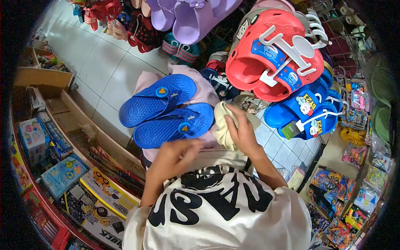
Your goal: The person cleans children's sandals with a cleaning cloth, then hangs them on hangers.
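Observation:
A pair of blue flip-flops (166, 114) lies side by side on my lap, over pale pink fabric (208, 89). Each has a round button with a small heart on its strap. My right hand (242, 132) grips a crumpled cream cloth (225, 125) just right of the toe of the nearer flip-flop. Close to the heel side of that same flip-flop is my left hand (177, 156), its fingers smeared by motion.
Red clogs (266, 54) and blue slides (310, 108) hang on white hangers at the right. Purple slippers (191, 21) hang ahead. Boxed toys (64, 175) fill the shelf at my left; packaged toys (333, 187) line the right. Tiled floor (104, 62) shows between.

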A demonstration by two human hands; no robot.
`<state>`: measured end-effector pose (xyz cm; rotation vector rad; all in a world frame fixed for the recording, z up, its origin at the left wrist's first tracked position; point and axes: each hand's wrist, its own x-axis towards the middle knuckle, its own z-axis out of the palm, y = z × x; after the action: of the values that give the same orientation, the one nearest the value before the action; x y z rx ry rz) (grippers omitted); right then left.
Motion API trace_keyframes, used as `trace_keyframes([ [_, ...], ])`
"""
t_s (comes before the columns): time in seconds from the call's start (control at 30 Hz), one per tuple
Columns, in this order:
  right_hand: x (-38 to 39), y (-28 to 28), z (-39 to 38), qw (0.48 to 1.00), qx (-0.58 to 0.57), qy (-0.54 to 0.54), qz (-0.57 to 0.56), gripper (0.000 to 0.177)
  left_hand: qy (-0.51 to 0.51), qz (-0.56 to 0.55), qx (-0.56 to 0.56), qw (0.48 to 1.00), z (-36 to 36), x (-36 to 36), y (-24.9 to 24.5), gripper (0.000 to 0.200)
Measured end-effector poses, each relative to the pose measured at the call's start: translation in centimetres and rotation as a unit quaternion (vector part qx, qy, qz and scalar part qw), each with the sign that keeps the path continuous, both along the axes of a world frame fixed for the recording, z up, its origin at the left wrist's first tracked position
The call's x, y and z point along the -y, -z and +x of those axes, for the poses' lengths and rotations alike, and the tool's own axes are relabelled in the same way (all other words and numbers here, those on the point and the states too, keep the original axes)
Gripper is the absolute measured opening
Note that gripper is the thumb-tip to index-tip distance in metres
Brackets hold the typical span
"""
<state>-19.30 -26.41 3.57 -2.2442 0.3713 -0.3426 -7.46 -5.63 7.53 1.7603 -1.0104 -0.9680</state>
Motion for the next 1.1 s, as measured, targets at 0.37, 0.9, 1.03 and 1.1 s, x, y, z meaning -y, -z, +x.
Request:
trace_keyframes([
  [0.37,-2.9,1.3,1.0,0.959,-0.097,-0.144,-0.222,0.053,-0.101,0.039,0.452,0.886,1.9,1.6,5.2,0.035],
  [0.9,-3.9,1.5,0.9,0.912,0.017,-0.330,-0.242,0.038,-0.113,0.035,0.453,0.884,2.3,1.4,5.8,0.046],
  [1.03,-1.4,0.7,1.0,0.918,-0.043,-0.364,-0.151,0.040,-0.117,0.025,0.461,0.879,2.3,1.7,5.7,0.049],
  [1.1,-1.7,0.3,1.8,0.956,-0.053,-0.241,-0.156,0.046,-0.122,0.026,0.456,0.881,2.1,1.6,5.7,0.049],
])
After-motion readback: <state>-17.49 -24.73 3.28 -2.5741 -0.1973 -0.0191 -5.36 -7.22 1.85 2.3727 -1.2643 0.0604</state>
